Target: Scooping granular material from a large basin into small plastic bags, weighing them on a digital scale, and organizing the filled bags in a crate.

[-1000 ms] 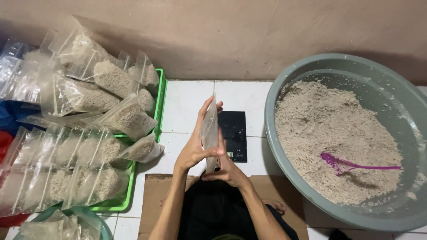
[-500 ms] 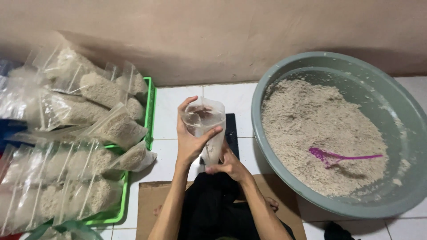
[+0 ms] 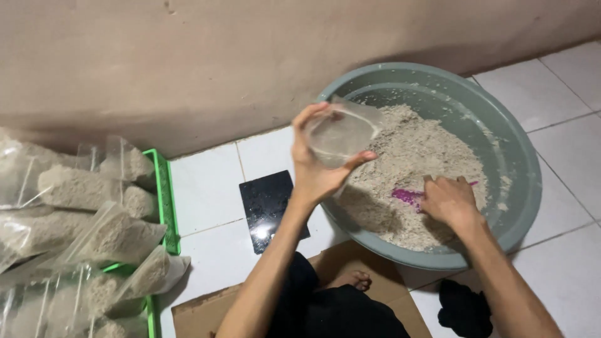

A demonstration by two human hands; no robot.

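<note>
Left hand pinching an open clear plastic bag over the grey basin rim at 9 o'clock | right hand curled around the purple scoop in the pale grain | filled bags stacked at far 9 o'clock

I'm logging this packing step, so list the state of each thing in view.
clear plastic bag: empty, held open by left hand
purple scoop: in the mix, under right hand
grey basin: partly filled
filled bags: piled in green tray
black scale: bare
</note>
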